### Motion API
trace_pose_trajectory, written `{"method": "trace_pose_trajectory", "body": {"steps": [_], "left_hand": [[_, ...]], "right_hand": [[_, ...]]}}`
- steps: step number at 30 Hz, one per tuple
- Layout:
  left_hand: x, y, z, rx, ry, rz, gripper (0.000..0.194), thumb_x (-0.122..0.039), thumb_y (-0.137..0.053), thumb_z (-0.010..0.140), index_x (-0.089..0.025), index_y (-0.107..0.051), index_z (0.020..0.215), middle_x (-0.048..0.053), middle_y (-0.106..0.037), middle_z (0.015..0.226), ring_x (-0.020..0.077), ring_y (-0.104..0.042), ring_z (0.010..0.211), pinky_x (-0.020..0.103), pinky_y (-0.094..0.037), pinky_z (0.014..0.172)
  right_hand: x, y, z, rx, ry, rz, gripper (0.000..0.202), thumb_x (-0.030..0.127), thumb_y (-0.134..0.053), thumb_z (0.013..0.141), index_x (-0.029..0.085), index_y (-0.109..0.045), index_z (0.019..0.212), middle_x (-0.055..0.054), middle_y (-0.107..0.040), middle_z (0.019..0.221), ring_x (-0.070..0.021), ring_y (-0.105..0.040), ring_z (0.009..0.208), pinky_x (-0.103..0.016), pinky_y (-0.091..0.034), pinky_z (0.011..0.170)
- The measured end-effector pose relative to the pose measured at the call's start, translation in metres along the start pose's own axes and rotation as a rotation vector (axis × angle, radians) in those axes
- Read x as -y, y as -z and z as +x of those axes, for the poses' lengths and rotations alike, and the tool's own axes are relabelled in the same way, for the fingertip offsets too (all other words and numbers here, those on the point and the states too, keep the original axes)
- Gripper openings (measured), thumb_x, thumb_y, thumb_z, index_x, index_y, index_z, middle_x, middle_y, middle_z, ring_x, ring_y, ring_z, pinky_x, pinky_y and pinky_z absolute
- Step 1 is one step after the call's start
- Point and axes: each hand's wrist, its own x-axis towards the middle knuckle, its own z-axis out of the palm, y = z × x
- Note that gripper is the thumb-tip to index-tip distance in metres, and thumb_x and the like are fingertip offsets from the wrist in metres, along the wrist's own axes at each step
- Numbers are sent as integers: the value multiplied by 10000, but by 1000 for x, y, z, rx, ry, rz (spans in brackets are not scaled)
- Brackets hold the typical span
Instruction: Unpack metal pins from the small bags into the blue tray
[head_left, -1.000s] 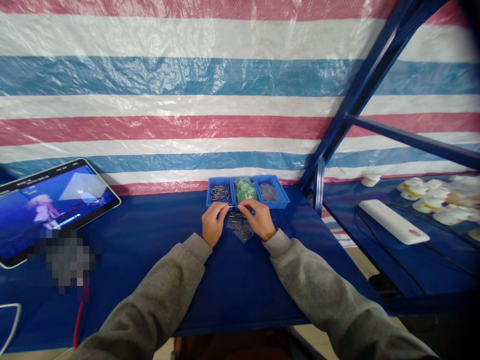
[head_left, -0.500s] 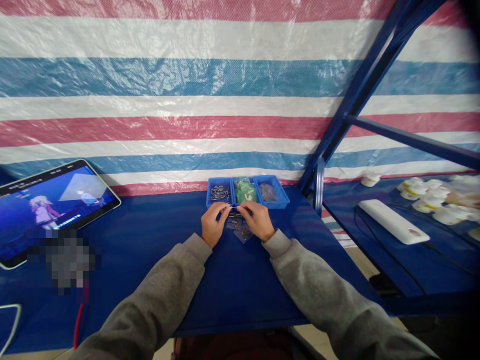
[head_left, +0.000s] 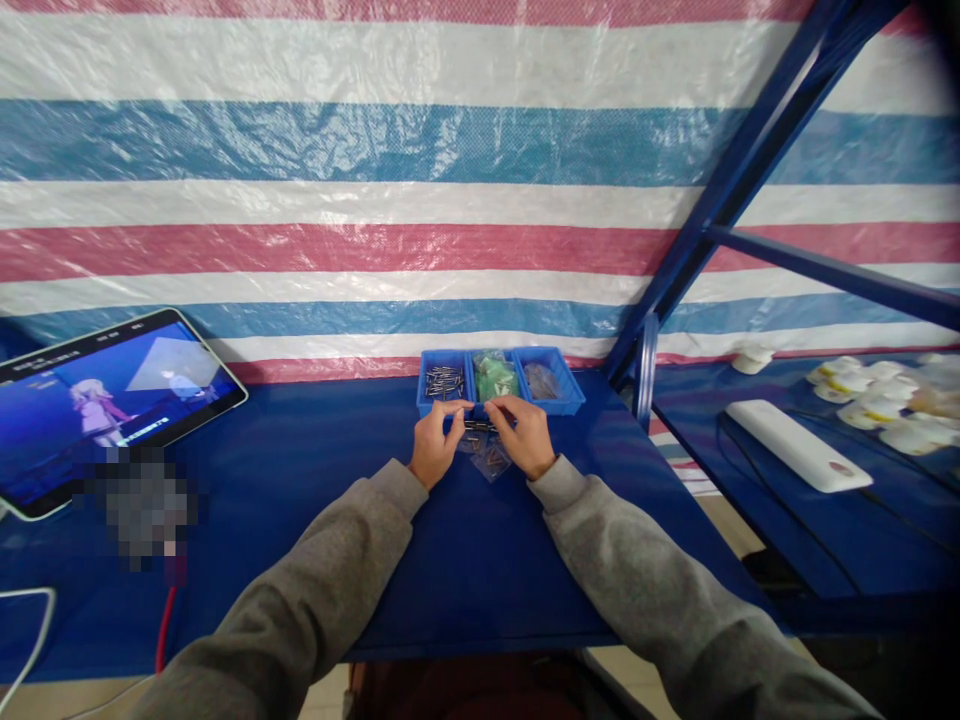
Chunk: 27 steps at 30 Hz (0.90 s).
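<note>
From where I stand, the person's left hand (head_left: 436, 440) and right hand (head_left: 527, 437) face each other above the worktop (head_left: 472, 570), fingertips close together. The left has its forefinger stretched toward the right, with the thumb lower and slightly apart; the right has thumb and forefinger brought nearly together. Whether either pinches something (any piece would be tiny from here) I cannot tell.

Just beyond them, three blue bins (head_left: 564, 407) sit in a row: slim metal pins (head_left: 444, 382) fill the left one, a green bundle (head_left: 495, 379) the middle, clear plastic bags (head_left: 540, 381) the right. On the worktop beneath and between the hands lie small clear packets (head_left: 492, 462) with slim pieces inside.

Well off to the left, a tablet (head_left: 112, 400) shows a cartoon scene, near the striped sheet (head_left: 337, 245).
</note>
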Motion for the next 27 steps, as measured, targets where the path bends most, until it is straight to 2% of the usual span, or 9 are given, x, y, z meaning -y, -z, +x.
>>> {"method": "trace_pose_trajectory", "body": {"steps": [4, 10, 16, 22, 27], "left_hand": [[1, 0, 0, 23, -46, 78, 180, -244, -461, 918, -160, -602, 991, 60, -682, 891, 150, -649, 852, 283, -498, 817], [3, 1, 2, 66, -114, 95, 236, -247, -468, 921, -180, -634, 1074, 76, -666, 923, 160, -623, 849, 293, -493, 793], [2, 0, 3, -24, -124, 58, 122, -240, -572, 866, -177, -669, 904, 40, -685, 831, 139, -629, 768, 275, -500, 753], [6, 1, 2, -8, -81, 22, 205, -216, -471, 916, -186, -670, 957, 50, -691, 890, 138, -642, 802, 276, -509, 767], [11, -2, -1, -24, -5, 21, 195, -260, -484, 911, -183, -642, 996, 21, -671, 759, 125, -635, 706, 255, -507, 733]], "right_hand": [[-1, -1, -1, -9, -5, 2, 302, 367, -430, 921, 185, -641, 805, -48, -665, 769, -164, -594, 684, -281, -451, 674], [-1, -1, -1, -20, -12, -12, 284, 350, -438, 920, 183, -632, 796, -37, -644, 733, -155, -567, 650, -272, -431, 649], [-1, 0, -2, -39, -22, -22, 286, 351, -436, 921, 182, -631, 798, -37, -644, 737, -155, -567, 657, -272, -428, 651], [0, 1, -1, -52, -34, -14, 283, 355, -435, 919, 187, -642, 826, -40, -656, 750, -161, -579, 662, -279, -445, 660], [1, 1, -2, -11, -3, 46, 271, 350, -432, 920, 195, -650, 960, -61, -681, 889, -172, -612, 748, -294, -477, 713]]}}
